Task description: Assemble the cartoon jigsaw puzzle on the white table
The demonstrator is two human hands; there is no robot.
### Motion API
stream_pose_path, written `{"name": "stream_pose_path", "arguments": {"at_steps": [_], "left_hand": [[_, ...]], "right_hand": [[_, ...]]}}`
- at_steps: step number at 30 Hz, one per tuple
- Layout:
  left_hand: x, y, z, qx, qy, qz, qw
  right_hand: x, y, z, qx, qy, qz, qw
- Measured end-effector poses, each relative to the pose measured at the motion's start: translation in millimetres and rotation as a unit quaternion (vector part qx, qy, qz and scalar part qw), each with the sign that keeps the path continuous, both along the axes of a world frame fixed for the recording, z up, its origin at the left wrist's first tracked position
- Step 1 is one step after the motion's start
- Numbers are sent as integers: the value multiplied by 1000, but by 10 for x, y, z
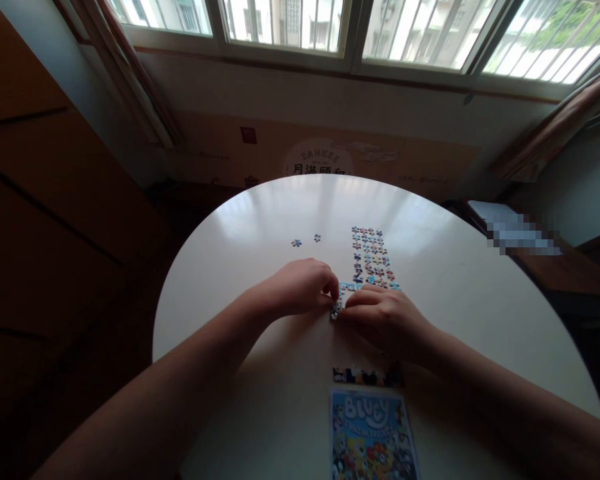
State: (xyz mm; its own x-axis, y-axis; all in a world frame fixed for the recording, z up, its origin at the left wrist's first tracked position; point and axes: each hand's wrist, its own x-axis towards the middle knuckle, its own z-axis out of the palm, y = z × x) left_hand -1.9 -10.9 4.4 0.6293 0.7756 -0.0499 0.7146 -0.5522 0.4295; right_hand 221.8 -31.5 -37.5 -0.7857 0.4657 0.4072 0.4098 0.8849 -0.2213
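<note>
On the white table, a partly joined jigsaw puzzle border (351, 287) forms a corner, with a top row and a short left strip (336, 309). My left hand (307, 287) is closed at the outer side of that strip, its fingertips pinched on a jigsaw piece. From the right, my right hand (387, 312) reaches across the border, fingers bent together and tips on the strip's lower end. The fingers hide part of the pieces. Beyond the hands, loose jigsaw pieces (373, 250) lie in rows, and two single pieces (297, 243) lie farther left.
Nearer me is a joined strip of dark jigsaw pieces (367, 377), just above a blue "Bluey" picture sheet (373, 433). The round table (205, 267) has a curved edge. Behind it stand a printed cardboard panel (205, 150) and windows; a wooden cabinet (55, 200) is at left.
</note>
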Motion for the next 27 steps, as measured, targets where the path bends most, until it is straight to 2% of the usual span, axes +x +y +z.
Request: {"name": "stream_pose_path", "arguments": {"at_steps": [8,17,27], "left_hand": [[8,-11,21,-8,-7,2,1000],[3,5,-35,-1,-6,5,1000],[12,-2,30,-23,-4,-5,1000]], "right_hand": [[16,27,-15,-15,-16,5,1000],[25,46,-39,-6,9,1,1000],[30,9,87,-16,-44,-14,999]]}}
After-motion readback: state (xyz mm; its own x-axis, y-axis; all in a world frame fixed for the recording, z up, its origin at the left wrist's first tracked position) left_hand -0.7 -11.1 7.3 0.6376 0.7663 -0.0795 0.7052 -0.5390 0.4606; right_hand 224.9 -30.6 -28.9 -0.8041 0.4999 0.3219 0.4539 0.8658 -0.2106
